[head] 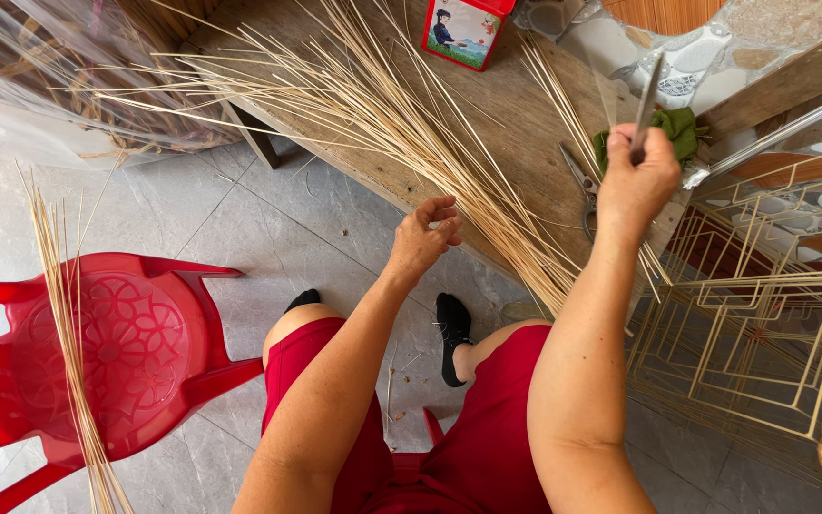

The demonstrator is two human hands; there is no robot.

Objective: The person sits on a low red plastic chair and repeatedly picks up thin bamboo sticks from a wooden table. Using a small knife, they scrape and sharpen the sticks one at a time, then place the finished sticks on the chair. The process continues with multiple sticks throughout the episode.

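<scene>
While a seated person in red shorts leans toward a wooden desk point(516, 114), both hands are raised over a fanned bundle of thin pale reed strips point(382, 114) lying across it. Left hand point(425, 238) — fingers curled together, pinching a strip near the bundle's gathered end. Right hand point(637, 181) — fist closed around a slim grey blade point(646, 100). Scissors point(582, 190) and a green cloth point(673, 128) lie just beside it. A red plastic chair point(116, 362) carrying more strips stands on the tiled floor.
</scene>
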